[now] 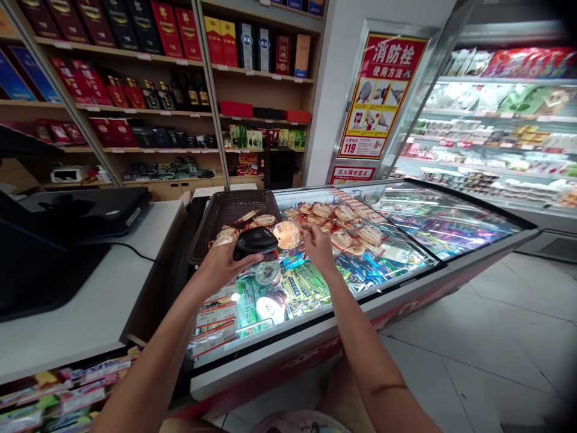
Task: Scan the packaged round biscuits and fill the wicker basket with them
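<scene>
My left hand grips a black scanner. My right hand pinches a wrapped biscuit, right of the basket.

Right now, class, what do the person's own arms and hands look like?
The left forearm and right forearm are bare and taper toward the hands, with no sleeve in view. The left hand and right hand are ungloved. No watch or bracelet shows.

Wooden shelves stand left — pale floor tiles lie right.
</scene>
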Available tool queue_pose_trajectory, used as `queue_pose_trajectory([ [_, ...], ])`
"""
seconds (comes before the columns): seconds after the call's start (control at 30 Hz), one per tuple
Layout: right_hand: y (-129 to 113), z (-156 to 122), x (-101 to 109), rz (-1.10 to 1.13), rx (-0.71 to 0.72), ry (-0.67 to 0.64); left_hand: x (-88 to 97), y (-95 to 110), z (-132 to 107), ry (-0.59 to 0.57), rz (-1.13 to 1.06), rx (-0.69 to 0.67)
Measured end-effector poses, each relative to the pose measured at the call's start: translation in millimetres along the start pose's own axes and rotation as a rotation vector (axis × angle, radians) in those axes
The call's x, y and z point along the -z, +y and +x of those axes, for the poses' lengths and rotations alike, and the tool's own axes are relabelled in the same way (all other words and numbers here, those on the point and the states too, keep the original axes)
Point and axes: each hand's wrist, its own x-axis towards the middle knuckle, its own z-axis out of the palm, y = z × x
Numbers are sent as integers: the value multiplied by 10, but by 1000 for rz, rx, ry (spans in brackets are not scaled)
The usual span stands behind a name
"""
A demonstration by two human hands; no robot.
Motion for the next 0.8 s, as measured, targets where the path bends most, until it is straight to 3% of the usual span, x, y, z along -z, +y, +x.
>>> queue_pose_trajectory([
  [0.2,-142,32,-431,119,-93,-139,175,-347,-225,138,55,77],
  [0.33,-214,139,-880,173,-218,-171,294,-542,-395,137,67,160],
  [0.47,-363,220,-1136,78,-136,-197,341,-575,-481,112,29,212],
  [0.53,-368,207,-1049,12,-57,-183,324,-538,-463,103,21,208],
  [0.6,-262,143,-825,-49,-50,-111,279,-472,-407,100,39,184],
  [0.73,227,-84,-229,-255,-199,216,111,-244,-220,89,81,128],
  [0.8,493,-180,5,-302,-292,298,-2,-92,-112,55,67,85],
])
